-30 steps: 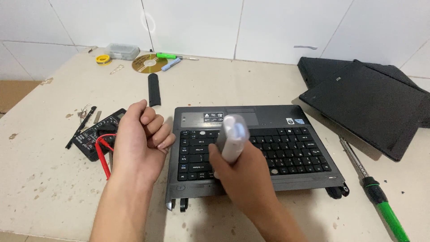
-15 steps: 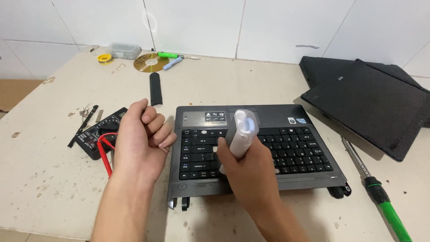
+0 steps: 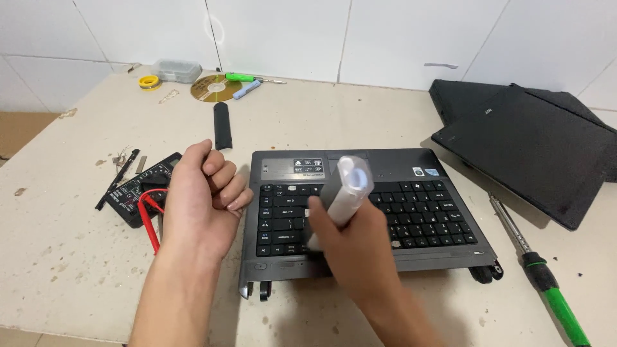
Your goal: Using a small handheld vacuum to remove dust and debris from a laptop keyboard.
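Gripping a white tool [image 3: 347, 193] over the laptop keyboard [image 3: 411, 212], the right hand [image 3: 350, 247] looks blurred; left hand [image 3: 202, 193] clenched.

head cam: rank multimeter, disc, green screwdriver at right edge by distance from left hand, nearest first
1. Multimeter: just left of the left hand, red leads beside it.
2. Disc: back of table, beyond the hand.
3. Green screwdriver: far right, past the laptop base.
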